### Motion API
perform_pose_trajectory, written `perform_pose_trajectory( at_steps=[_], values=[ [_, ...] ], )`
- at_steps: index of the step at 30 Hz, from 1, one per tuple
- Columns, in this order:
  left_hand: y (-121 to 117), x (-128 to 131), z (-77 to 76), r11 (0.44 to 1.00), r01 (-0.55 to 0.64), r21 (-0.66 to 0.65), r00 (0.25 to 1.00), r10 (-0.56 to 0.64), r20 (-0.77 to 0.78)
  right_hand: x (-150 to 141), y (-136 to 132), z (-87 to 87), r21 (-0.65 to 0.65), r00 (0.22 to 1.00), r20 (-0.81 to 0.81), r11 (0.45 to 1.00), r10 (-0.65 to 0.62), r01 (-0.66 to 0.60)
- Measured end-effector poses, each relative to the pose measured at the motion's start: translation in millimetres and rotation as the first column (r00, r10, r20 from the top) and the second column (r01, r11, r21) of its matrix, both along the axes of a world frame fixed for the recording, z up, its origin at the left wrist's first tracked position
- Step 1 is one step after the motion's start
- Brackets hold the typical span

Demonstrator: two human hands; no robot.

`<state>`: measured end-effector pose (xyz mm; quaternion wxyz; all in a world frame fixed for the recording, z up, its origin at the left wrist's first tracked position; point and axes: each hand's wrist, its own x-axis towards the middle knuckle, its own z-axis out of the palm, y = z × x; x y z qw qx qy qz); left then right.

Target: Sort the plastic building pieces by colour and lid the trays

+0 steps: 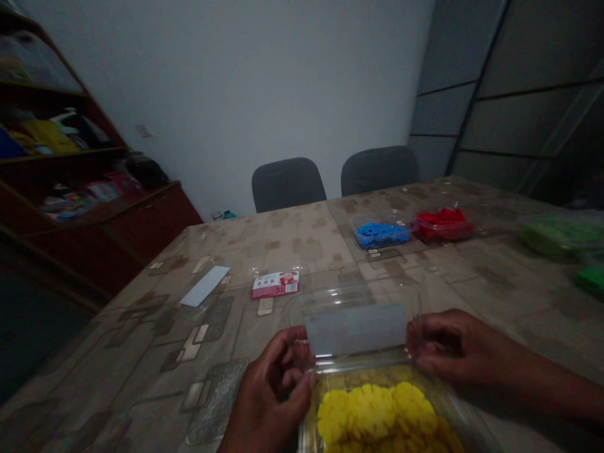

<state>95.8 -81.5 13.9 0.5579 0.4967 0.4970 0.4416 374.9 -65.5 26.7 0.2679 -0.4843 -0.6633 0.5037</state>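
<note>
A clear plastic box (pixel 309 434) stands in front of me, filled with yellow flower-shaped pieces (pixel 372 409). Its clear lid (pixel 361 294) is tilted up on the far side and carries a whitish label (pixel 356 330). My left hand (pixel 278 384) is closed at the left edge, with the fingers curled by the lid and the thumb near the box's corner. On the other side, my right hand (pixel 446 346) grips the lid's right edge between thumb and fingers. Some fingertips are partly hidden behind the plastic.
Farther back are a tub of blue pieces (pixel 382 234) and a tub of red pieces (pixel 443 224). Blurred green containers (pixel 561 236) lie at right. Two flat lids, one with a white label (pixel 206 286), one with a red label (pixel 276 285), lie left. Chairs (pixel 287 184) stand behind the table.
</note>
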Motion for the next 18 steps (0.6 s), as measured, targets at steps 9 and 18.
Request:
perform_pose_trajectory(
  at_steps=[9, 18],
  values=[
    [-1.0, 1.8, 6.6, 0.999, 0.004, 0.051, 0.999, -0.003, -0.033, -6.4, -2.3, 2.4, 0.234, 0.983, 0.186, 0.972, -0.01, -0.034],
    [-2.4, -1.5, 5.0, 0.99, 0.036, 0.139, 0.987, -0.013, -0.161, -9.6, -6.3, 9.2, 0.284, 0.984, 0.177, 0.959, -0.039, -0.013]
  ],
)
